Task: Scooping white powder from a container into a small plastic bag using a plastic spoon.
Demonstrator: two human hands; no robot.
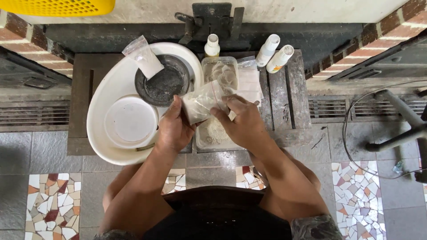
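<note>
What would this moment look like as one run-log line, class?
left hand: holds clear powder bag | right hand: pinches bag top | below: clear tray | left: white basin, dark bowl

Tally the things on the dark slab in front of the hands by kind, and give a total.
White bottles: 3
Clear bags of white powder: 2, one leaning in the dark bowl, one held by both hands
Dark bowl: 1
White basin: 1
Clear tray of powder: 1
Total: 8

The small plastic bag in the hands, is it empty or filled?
Filled: white powder shows through the clear small plastic bag, held between left hand and right hand.
</note>
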